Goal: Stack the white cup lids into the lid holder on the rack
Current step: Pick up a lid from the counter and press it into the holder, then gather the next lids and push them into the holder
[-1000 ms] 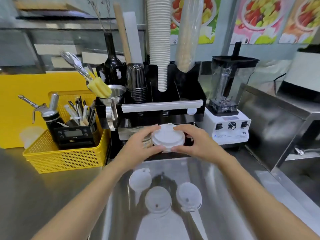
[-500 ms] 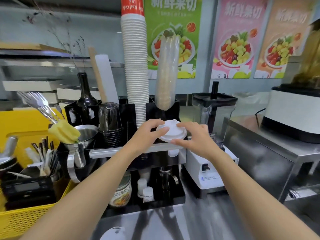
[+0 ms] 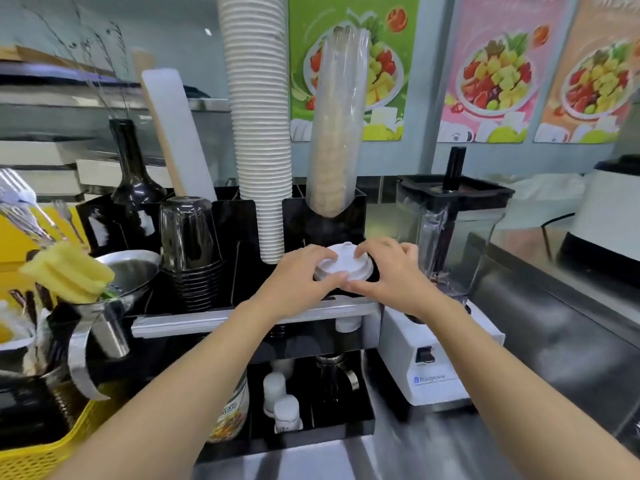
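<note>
A small stack of white cup lids (image 3: 346, 266) sits between both my hands at the top of the black rack (image 3: 242, 216), over its right front compartment. My left hand (image 3: 298, 278) grips the stack's left edge, and my right hand (image 3: 388, 271) grips its right edge. The compartment under the lids is mostly hidden by my hands. No lids on the counter are in view.
A tall stack of white paper cups (image 3: 258, 133) and a sleeve of clear cups (image 3: 337, 133) rise right behind the lids. Black cups (image 3: 190, 251) stand to the left, a blender (image 3: 446, 254) to the right, a yellow basket (image 3: 34, 452) far left.
Both hands have carried the lids up from above the counter to the rack's top and lowered them toward the right front compartment. The view has tilted upward, so the loose lids left the frame.
</note>
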